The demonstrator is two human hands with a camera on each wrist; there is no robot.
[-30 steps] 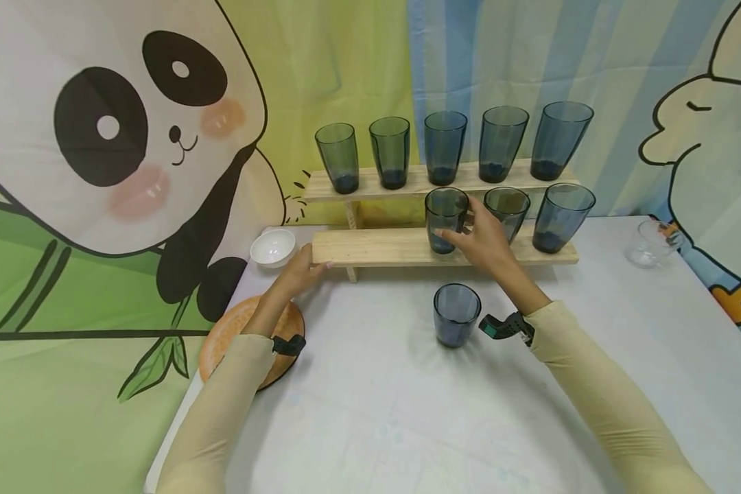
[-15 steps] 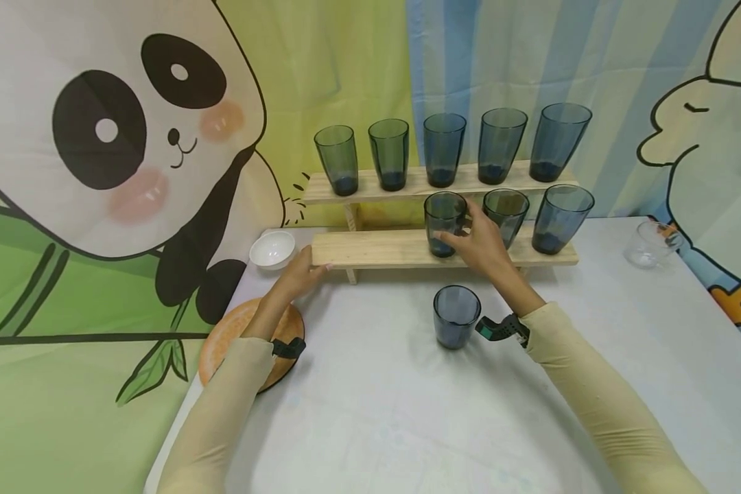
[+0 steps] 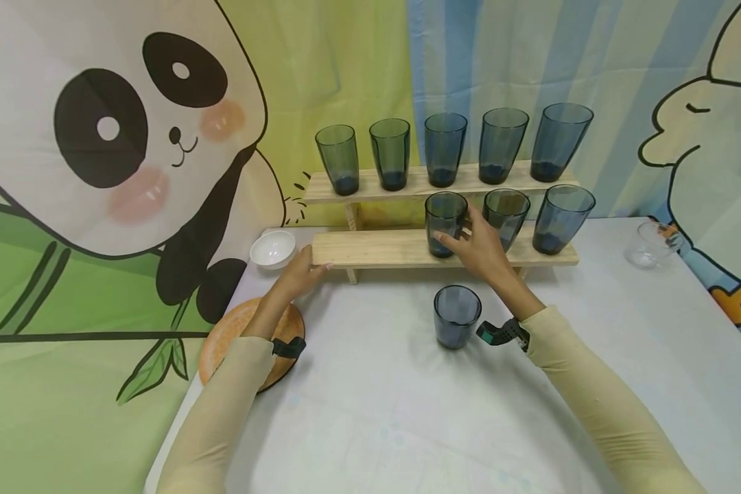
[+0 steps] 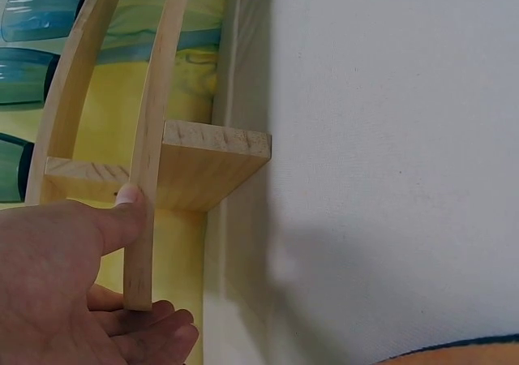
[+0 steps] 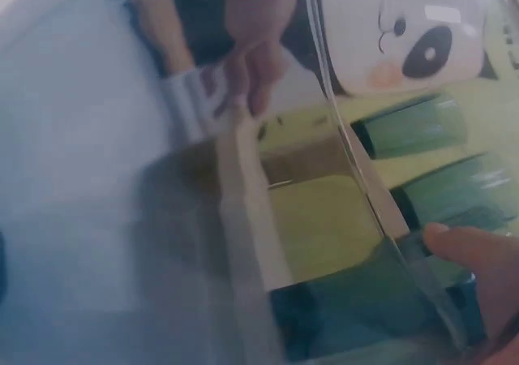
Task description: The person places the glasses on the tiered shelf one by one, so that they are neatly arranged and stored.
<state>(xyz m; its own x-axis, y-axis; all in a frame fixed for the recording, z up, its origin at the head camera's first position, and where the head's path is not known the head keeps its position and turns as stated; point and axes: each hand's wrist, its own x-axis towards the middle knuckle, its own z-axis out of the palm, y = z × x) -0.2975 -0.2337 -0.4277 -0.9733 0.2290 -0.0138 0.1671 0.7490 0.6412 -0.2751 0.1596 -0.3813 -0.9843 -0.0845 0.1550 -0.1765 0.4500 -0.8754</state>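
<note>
A two-tier wooden shelf (image 3: 370,248) stands at the back of the table. My left hand (image 3: 299,274) grips the left end of its lower board; in the left wrist view the thumb (image 4: 128,207) lies on the board's front edge and the fingers curl beneath. On that lower board, my right hand (image 3: 483,241) holds a tinted drinking glass (image 3: 446,225) upright, thumb at the front. Two more glasses, one partly behind the hand (image 3: 509,206) and one at the right end (image 3: 562,218), share this tier. The right wrist view looks through blurred glass, hiding detail.
Several similar glasses (image 3: 446,147) line the upper tier. Another glass (image 3: 457,317) stands on the table (image 3: 370,412) in front, close to the right forearm. At left are a white bowl (image 3: 273,249) and an orange round plate (image 3: 290,329); a clear glass vessel (image 3: 651,245) is at far right.
The right hand and its glass have come down very slightly over the lower board since a second ago. The left hand has kept its place on the shelf.
</note>
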